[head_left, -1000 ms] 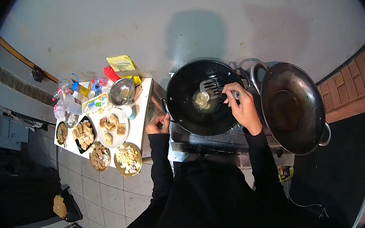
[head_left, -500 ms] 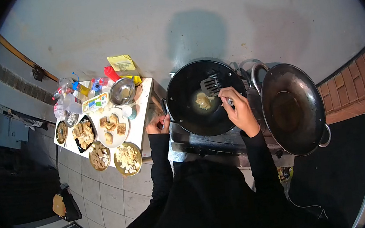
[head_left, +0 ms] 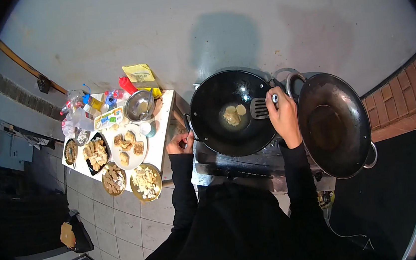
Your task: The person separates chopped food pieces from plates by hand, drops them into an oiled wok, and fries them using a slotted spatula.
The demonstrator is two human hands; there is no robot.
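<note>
My right hand [head_left: 284, 118] is closed round the handle of a slotted spatula [head_left: 259, 109]. The spatula's blade is over the right side of a black wok [head_left: 214, 94], just right of the food. Pale yellowish food pieces [head_left: 232, 118] sit in a little liquid at the wok's middle, one roundish piece slightly apart. At the left rim, my left hand [head_left: 180, 143] has its fingers curled at the wok's side handle [head_left: 188, 124]. The wok rests on a metal stove [head_left: 231, 164].
A second, worn wok [head_left: 333, 133] stands close on the right. On the left, a white table [head_left: 164, 129] bears a plate of browned pieces [head_left: 120, 156], several bowls of food, a metal bowl [head_left: 138, 106], bottles and a yellow packet [head_left: 140, 76]. A wall [head_left: 158, 29] rises behind.
My right hand has moved right, drawing the spatula from above the food to the wok's right side. A roundish piece now shows beside the food. My left hand has stayed put.
</note>
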